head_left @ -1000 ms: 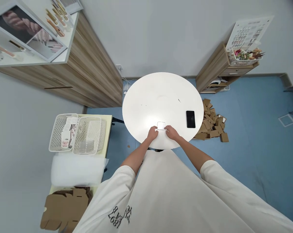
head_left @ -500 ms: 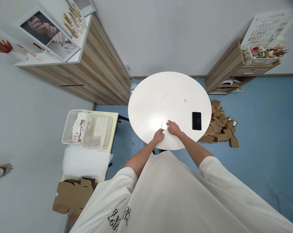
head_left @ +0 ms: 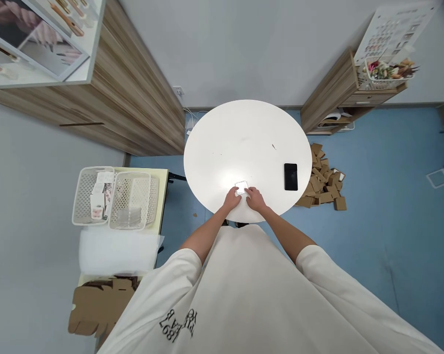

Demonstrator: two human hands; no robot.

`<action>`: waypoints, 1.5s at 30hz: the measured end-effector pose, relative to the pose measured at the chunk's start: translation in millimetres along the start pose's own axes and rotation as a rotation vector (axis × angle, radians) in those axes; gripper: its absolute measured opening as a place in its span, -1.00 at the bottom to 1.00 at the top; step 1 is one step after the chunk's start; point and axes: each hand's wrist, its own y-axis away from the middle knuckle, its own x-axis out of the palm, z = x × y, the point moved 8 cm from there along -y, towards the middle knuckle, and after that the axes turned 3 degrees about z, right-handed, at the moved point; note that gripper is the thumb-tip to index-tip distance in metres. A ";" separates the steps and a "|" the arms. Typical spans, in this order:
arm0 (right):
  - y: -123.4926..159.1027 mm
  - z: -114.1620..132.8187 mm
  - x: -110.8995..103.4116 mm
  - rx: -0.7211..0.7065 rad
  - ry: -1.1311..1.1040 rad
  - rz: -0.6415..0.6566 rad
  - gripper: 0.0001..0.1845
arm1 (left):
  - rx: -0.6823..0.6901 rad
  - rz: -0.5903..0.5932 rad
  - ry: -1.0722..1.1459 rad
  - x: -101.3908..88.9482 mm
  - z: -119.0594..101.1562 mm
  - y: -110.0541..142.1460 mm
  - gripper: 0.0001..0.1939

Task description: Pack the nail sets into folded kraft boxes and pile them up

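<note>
A small, flat, whitish see-through square piece is between my hands near the front edge of the round white table. My left hand grips its left side, fingers closed at the edge. On the other side my right hand has its thumb and fingertips on the right edge. What the piece is made of is too small to tell. A black tablet-like device lies on the table to the right of my right hand.
To the left, a side table bears white perforated baskets, a roll of bubble wrap and flattened cardboard boxes. Small brown boxes are heaped on the floor at right. Wooden cabinets stand along the wall.
The square piece has turned and looks wider. My right hand has drawn back from over it to its right edge, and my left has moved up along its left side. The view has shifted.
</note>
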 end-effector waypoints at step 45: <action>-15.9 38.2 -52.0 -0.014 -0.006 -0.072 -0.59 | 0.088 -0.227 0.003 -44.7 -18.0 -9.0 -0.80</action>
